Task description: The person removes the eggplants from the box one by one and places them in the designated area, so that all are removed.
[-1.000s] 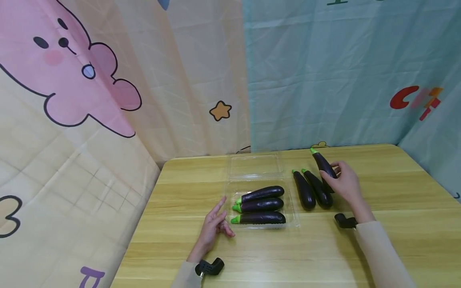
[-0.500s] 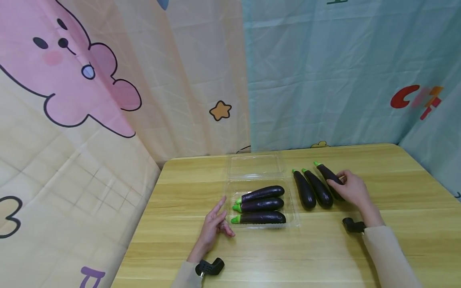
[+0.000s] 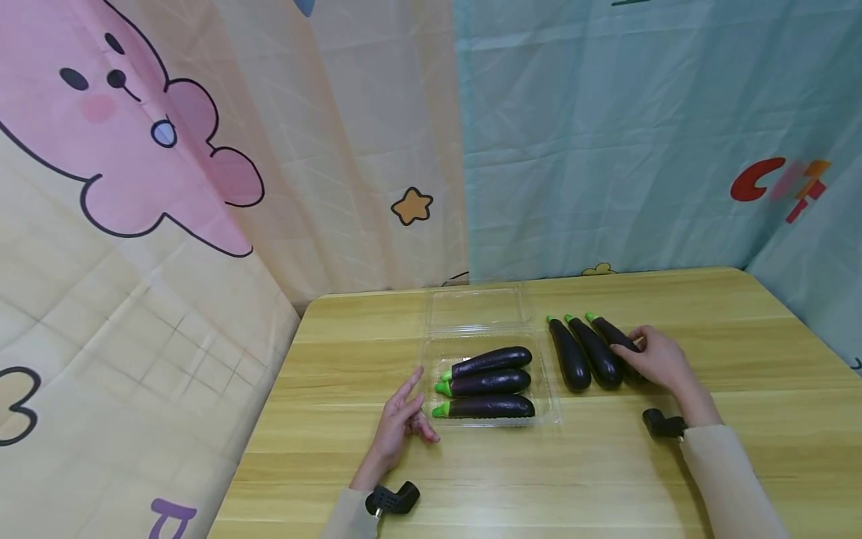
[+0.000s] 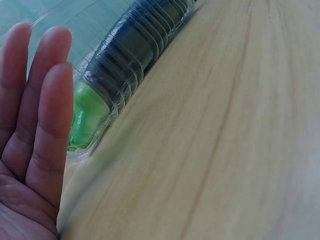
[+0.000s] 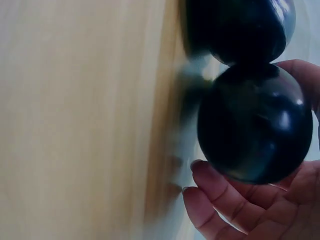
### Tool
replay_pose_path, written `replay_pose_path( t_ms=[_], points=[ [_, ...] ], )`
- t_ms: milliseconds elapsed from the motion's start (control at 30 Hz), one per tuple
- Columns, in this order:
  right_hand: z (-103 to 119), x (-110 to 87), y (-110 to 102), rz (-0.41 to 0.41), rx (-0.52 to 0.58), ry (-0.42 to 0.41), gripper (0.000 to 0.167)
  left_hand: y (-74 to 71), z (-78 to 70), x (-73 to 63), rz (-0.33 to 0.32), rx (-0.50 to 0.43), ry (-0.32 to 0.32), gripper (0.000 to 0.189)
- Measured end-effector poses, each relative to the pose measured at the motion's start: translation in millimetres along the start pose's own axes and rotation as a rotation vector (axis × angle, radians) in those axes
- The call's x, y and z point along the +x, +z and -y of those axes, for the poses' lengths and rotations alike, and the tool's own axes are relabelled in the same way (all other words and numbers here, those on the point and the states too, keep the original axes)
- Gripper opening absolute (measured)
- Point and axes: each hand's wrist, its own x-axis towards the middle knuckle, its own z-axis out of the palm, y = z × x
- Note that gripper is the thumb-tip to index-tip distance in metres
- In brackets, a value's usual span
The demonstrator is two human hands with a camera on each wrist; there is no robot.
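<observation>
In the head view my right hand point(image 3: 658, 361) grips a dark purple eggplant point(image 3: 609, 331) with a green stem end, between thumb and fingers. The right wrist view shows that eggplant's round end point(image 5: 255, 127) against another eggplant point(image 5: 252, 30). Left of it, two more eggplants point(image 3: 571, 358) lie side by side on the table. My left hand point(image 3: 396, 428) rests at the left side of a clear plastic container point(image 3: 548, 397), fingers extended and holding nothing. Three eggplants point(image 3: 490, 384) lie crosswise inside it, stems to the left. Through the ribbed wall, one eggplant point(image 4: 122, 55) shows near my left fingers point(image 4: 52, 115).
The container's hinged lid point(image 3: 478, 309) lies folded back toward the rear edge of the wooden table point(image 3: 350, 337). Printed curtains point(image 3: 572, 150) hang behind the table. A black camera mount point(image 3: 663, 424) sits on the right wrist, and another point(image 3: 393, 499) on the left.
My right hand has brought the eggplant down and toward me, then closer beside the other two on the table. The left hand has stayed in place.
</observation>
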Motion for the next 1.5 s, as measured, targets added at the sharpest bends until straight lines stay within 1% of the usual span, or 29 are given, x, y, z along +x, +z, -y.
replay_pose_path(
  t_ms=[300, 400, 700, 767, 833, 933, 1067, 1233, 1367, 1433, 1500],
  points=[
    [-2, -3.9, 0, 0.07, -0.008, 0.021, 0.063, 0.5, -0.8, 0.1, 0.0, -0.003, -0.008, 0.06],
    [-1, -5.0, -1, 0.08, -0.004, 0.022, 0.065, 1.1, -1.4, -0.1, -0.004, -0.003, -0.014, 0.06],
    [-1, -5.2, -3, 0.066, 0.004, 0.009, 0.071, 2.1, -1.4, -0.3, -0.007, 0.004, -0.01, 0.059],
    [-1, -4.8, -3, 0.051, 0.007, -0.003, 0.072, 2.1, -1.4, -0.2, -0.006, 0.005, -0.01, 0.059],
    [0, -5.2, -4, 0.018, 0.008, -0.023, 0.07, 1.9, -1.3, -0.1, -0.006, 0.005, -0.01, 0.059],
    [5, -6.0, -5, -0.071, 0.014, -0.083, 0.062, 1.8, -1.5, -0.2, -0.009, 0.006, -0.008, 0.059],
    [18, -6.5, -8, -0.192, 0.018, -0.177, 0.051, 1.7, -1.8, -0.8, -0.013, 0.008, -0.008, 0.059],
    [46, -5.9, -9, -0.28, -0.002, -0.282, 0.038, 1.6, -1.7, -0.9, -0.018, 0.011, -0.011, 0.06],
    [68, -4.0, -6, -0.361, -0.036, -0.425, 0.026, 1.8, -1.9, -0.3, -0.017, 0.009, -0.016, 0.06],
    [77, -2.5, -5, -0.401, -0.049, -0.501, 0.024, 2.1, -2.1, -0.3, -0.016, 0.01, -0.016, 0.06],
    [87, -0.6, -3, -0.421, -0.05, -0.573, 0.023, 2.1, -2.3, -0.2, -0.017, 0.011, -0.017, 0.059]
  ],
)
